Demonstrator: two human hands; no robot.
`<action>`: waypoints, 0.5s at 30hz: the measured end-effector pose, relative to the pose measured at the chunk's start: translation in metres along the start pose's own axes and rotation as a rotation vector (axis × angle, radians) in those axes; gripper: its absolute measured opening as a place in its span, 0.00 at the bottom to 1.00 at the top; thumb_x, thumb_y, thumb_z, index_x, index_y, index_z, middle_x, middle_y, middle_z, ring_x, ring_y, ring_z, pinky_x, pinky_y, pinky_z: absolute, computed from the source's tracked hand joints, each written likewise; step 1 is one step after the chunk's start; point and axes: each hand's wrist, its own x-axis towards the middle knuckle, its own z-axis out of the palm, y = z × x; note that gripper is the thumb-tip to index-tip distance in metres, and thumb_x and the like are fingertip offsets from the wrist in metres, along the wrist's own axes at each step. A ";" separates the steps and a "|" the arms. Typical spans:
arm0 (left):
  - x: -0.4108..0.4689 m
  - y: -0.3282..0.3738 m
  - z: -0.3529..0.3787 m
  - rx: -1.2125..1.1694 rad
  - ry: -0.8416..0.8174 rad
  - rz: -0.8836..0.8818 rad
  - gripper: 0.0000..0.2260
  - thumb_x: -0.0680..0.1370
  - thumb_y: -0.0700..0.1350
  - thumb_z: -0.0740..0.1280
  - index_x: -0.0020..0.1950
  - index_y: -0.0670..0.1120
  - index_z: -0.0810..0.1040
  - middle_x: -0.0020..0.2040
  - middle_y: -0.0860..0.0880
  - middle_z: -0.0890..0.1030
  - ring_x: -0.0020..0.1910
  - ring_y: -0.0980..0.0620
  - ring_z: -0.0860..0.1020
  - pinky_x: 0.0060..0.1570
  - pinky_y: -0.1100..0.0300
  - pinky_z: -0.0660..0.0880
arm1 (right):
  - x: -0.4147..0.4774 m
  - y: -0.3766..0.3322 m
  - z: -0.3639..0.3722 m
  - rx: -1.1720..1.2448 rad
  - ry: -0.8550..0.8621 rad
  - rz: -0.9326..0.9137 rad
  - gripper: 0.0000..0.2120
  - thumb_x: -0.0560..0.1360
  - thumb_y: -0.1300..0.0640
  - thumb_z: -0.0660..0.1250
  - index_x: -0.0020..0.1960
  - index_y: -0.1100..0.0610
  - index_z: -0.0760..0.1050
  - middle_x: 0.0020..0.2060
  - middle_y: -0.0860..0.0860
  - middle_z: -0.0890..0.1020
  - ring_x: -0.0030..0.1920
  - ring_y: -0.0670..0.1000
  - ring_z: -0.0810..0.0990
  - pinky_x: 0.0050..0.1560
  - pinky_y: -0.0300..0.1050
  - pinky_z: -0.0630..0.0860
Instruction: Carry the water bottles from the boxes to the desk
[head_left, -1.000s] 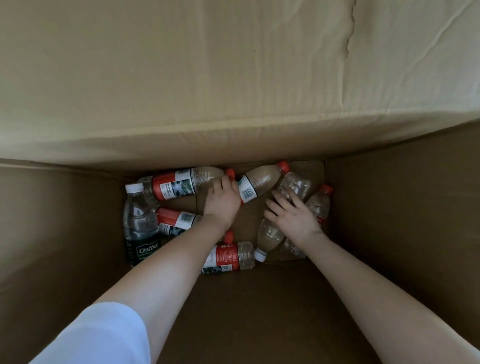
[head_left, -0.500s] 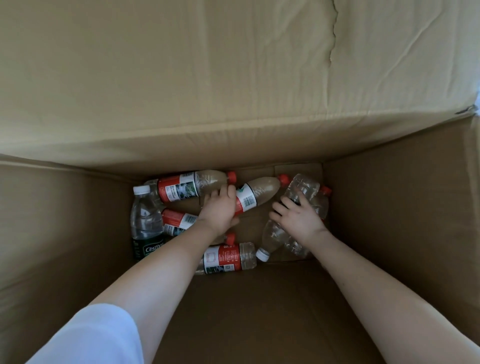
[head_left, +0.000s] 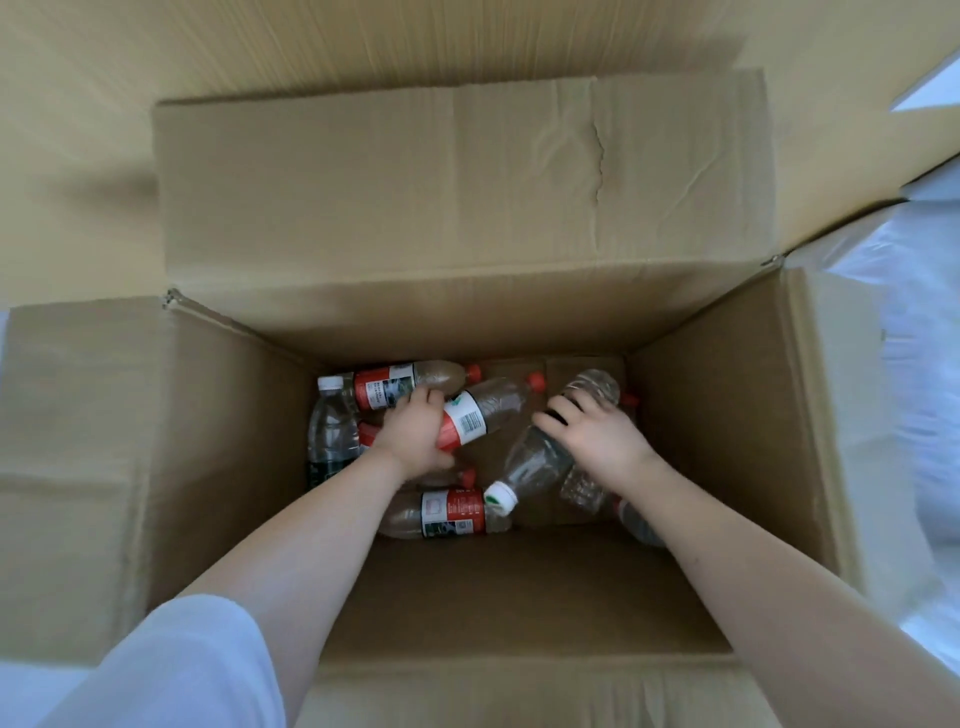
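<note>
deep in the open brown cardboard box (head_left: 701, 426), a clear plastic bottle with a red label and red cap (head_left: 470, 421) is grasped round its labelled middle by the left hand (head_left: 415, 434). a clear ribbed bottle with a white cap (head_left: 535, 457) is clasped round its body by the right hand (head_left: 597, 436). other bottles (head_left: 447, 514) lie loose on the box floor. the thin walls are judged light, smooth and easily dented, so a wrap round the middle is favoured over the cap.
</note>
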 end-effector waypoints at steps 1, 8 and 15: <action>-0.008 -0.002 -0.004 -0.027 0.008 -0.007 0.41 0.68 0.49 0.77 0.74 0.41 0.60 0.72 0.42 0.63 0.70 0.41 0.65 0.68 0.47 0.65 | -0.005 -0.002 -0.006 -0.002 0.013 0.001 0.31 0.78 0.66 0.60 0.77 0.53 0.54 0.75 0.56 0.58 0.75 0.60 0.55 0.71 0.53 0.62; -0.071 -0.007 -0.038 -0.274 0.126 -0.009 0.36 0.66 0.45 0.78 0.69 0.42 0.65 0.61 0.43 0.74 0.61 0.44 0.73 0.57 0.54 0.72 | -0.046 -0.020 -0.048 -0.001 0.250 0.017 0.34 0.66 0.60 0.77 0.70 0.56 0.70 0.66 0.58 0.74 0.66 0.60 0.73 0.62 0.53 0.74; -0.122 -0.005 -0.070 -0.469 0.280 0.065 0.32 0.67 0.44 0.78 0.64 0.45 0.64 0.56 0.49 0.74 0.53 0.51 0.74 0.43 0.61 0.72 | -0.093 -0.046 -0.088 0.049 0.545 0.062 0.37 0.48 0.59 0.85 0.57 0.58 0.80 0.48 0.56 0.83 0.46 0.57 0.84 0.40 0.48 0.82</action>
